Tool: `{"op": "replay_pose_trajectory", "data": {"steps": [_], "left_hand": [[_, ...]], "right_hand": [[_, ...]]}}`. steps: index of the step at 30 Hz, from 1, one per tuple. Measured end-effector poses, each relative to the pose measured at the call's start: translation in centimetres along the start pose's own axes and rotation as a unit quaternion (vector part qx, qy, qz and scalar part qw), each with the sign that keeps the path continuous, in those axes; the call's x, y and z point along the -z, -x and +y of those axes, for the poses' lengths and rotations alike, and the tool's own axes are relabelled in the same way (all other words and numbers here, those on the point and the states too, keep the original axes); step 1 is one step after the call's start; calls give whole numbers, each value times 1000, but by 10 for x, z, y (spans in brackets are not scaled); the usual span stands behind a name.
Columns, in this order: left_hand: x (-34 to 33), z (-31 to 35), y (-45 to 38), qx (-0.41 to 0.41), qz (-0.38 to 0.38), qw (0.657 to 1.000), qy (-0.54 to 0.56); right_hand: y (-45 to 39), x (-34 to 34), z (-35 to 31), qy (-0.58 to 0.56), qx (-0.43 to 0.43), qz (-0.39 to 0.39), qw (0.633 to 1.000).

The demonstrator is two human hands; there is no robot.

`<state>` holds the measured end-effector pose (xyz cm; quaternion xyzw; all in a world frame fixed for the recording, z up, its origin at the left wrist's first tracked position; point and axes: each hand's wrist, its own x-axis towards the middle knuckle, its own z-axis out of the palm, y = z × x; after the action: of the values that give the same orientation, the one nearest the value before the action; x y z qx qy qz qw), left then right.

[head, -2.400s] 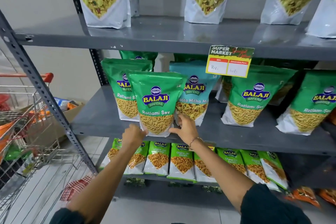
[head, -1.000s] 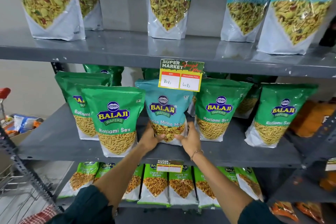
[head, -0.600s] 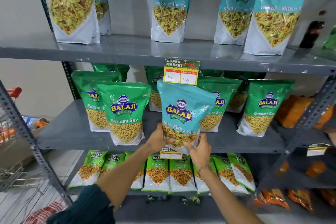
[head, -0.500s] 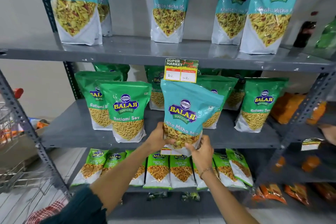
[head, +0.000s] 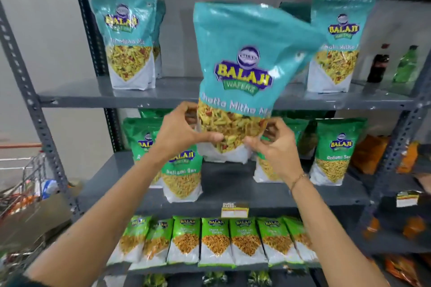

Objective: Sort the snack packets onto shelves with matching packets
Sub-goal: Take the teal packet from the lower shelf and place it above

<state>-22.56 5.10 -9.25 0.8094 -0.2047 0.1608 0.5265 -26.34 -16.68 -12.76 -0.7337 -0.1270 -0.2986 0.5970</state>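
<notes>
Khatta Mitha packet (head: pixel 245 72), the big teal one, fills the middle of my view, held up in the air in front of the grey rack. I have it by its lower end so the tall top stays free. Its base hangs level with the green row and its top reaches among the teal packets, which I judge to be where it belongs.

Behind it, the upper shelf (head: pixel 177 98) carries matching teal packets: one at the left (head: pixel 128 37), one at the right (head: pixel 338 42), and a bare stretch between them that looks like the obvious slot. The middle shelf (head: pixel 233 189) holds green Ratlami Sev packets (head: pixel 335 149), so a teal packet would be out of place there. The bottom shelf is a row of smaller green packets (head: pixel 217 242), with a price tag (head: pixel 234 209) on the shelf edge above them.

My left hand (head: pixel 179 133) grips the packet's lower left edge, fingers wrapped behind and thumb across the clear window. My right hand (head: pixel 275 147) pinches the lower right corner the same way. The two-sided hold keeps the floppy pouch upright.

The room is plain: a pale wall to the left, a shopping trolley (head: pixel 25 184) low at that side, and dark bottles (head: pixel 377 65) at the far right of the upper shelf.
</notes>
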Motion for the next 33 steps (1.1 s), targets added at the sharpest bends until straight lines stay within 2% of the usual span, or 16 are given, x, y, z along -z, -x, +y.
{"op": "replay_pose_trajectory", "data": {"steps": [2,5,8,15,23,33], "left_hand": [[18,19,-26,-17,24,1000,-8],[35,36,-68,-37,58,998,-14],[40,34,-114,-24,79,996,-25],[15,9,-199,23,63,996,-58],[-20,-10,-249,40,54,997,-35],[-30,-26,-261,50,29,998,5]], "right_hand": [[-36,-4,-22,7,38,0,999],[-94,-12,-42,-4,46,-19,999],[-147,-20,-43,-2,25,-40,999],[-229,-26,1,-3,-43,-60,997],[-279,-15,36,2,-76,-66,995],[-288,-10,56,48,-74,-88,992]]}}
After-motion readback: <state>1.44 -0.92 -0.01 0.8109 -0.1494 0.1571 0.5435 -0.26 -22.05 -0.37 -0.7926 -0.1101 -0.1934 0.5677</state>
